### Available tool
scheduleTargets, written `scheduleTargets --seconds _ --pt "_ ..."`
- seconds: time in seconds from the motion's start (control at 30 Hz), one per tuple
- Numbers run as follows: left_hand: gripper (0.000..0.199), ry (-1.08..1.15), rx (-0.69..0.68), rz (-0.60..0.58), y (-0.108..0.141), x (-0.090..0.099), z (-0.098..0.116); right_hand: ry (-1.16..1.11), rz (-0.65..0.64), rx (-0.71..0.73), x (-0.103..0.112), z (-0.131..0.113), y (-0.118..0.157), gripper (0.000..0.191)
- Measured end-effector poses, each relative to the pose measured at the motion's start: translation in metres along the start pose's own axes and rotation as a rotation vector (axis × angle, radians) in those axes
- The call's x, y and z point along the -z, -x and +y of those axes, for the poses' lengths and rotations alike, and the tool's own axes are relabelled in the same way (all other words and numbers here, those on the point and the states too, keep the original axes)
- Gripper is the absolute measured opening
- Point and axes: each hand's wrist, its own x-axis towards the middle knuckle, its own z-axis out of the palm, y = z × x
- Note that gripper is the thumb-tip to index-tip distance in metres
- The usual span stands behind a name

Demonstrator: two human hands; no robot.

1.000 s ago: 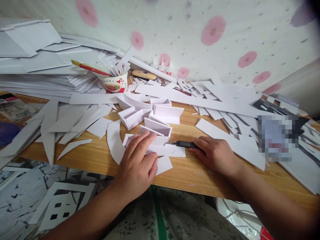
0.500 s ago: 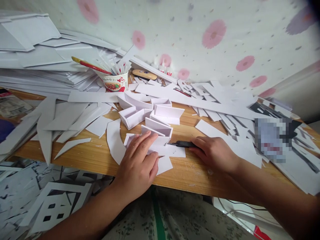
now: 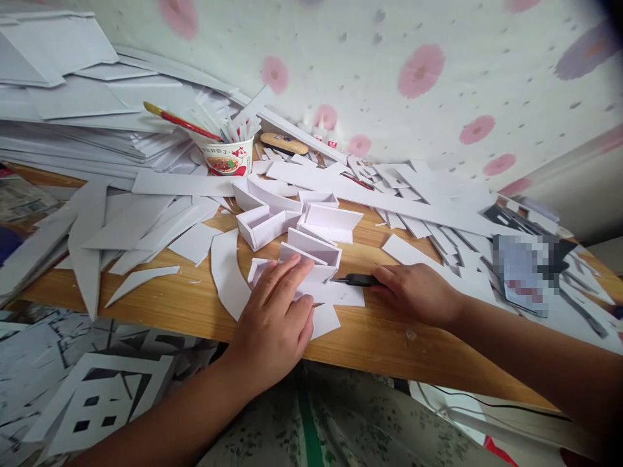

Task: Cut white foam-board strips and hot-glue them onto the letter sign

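My left hand (image 3: 275, 318) lies with its fingers stretched out over a small white foam-board piece made of upright walls (image 3: 311, 250). Its fingertips rest on the near part, which they partly hide. My right hand (image 3: 421, 292) is closed around the black handle of a craft knife (image 3: 357, 279). The knife's blade points left and meets the white board by the near right corner of the walled piece. Beneath my left hand, a flat white scrap (image 3: 325, 321) sticks out toward the table edge. A curved white strip (image 3: 224, 272) lies left of that hand.
More walled white pieces (image 3: 270, 224) stand just behind. A paper cup (image 3: 228, 159) holds strips and a red-yellow brush. Stacked boards (image 3: 97, 146) fill the back left, and cut scraps (image 3: 413, 185) the back right. A phone-like, blurred-out object (image 3: 520, 275) lies at right.
The view has shifted slightly. Both hands stay nearly in place, with the knife blade still at the board by the walled piece's corner.
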Motion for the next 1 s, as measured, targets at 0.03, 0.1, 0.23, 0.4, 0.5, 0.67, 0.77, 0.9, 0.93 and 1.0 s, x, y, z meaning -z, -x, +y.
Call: scheduleTargets --seconds 0.03,0.1,0.23,0.4,0.5,0.67,0.77,0.9,0.93,1.0 --pt "0.009 0.0 0.0 0.001 0.0 0.0 0.0 0.01 -0.028 -0.008 0.002 0.0 -0.001 0.015" --pt "0.009 -0.001 -0.001 0.005 0.0 -0.001 -0.001 0.025 -0.069 -0.023 0.005 -0.001 -0.003 0.015" --pt "0.01 -0.016 -0.01 0.001 0.001 -0.001 -0.001 0.037 -0.099 -0.03 0.007 -0.001 -0.005 0.015" --pt "0.012 -0.04 -0.015 -0.012 0.002 0.0 -0.001 0.046 -0.13 -0.036 0.01 -0.003 -0.007 0.016" --pt "0.013 -0.044 -0.025 -0.001 0.002 0.0 -0.002 0.049 -0.142 -0.038 0.012 -0.004 -0.008 0.014" --pt "0.012 -0.039 -0.025 0.009 0.003 -0.001 -0.003 0.049 -0.149 -0.036 0.015 -0.005 -0.008 0.011" --pt "0.012 -0.046 -0.02 0.003 0.002 -0.001 -0.003 0.046 -0.154 -0.038 0.016 -0.006 -0.006 0.011" --pt "0.013 -0.044 -0.027 0.007 0.001 -0.001 -0.003 0.046 -0.159 -0.043 0.016 -0.007 -0.003 0.015" --pt "0.013 -0.043 -0.026 0.011 0.001 -0.001 -0.004 0.047 -0.156 -0.042 0.016 -0.007 -0.003 0.015" --pt "0.012 -0.043 -0.024 0.014 0.001 -0.001 -0.004 0.051 -0.145 -0.036 0.016 -0.007 -0.003 0.014"
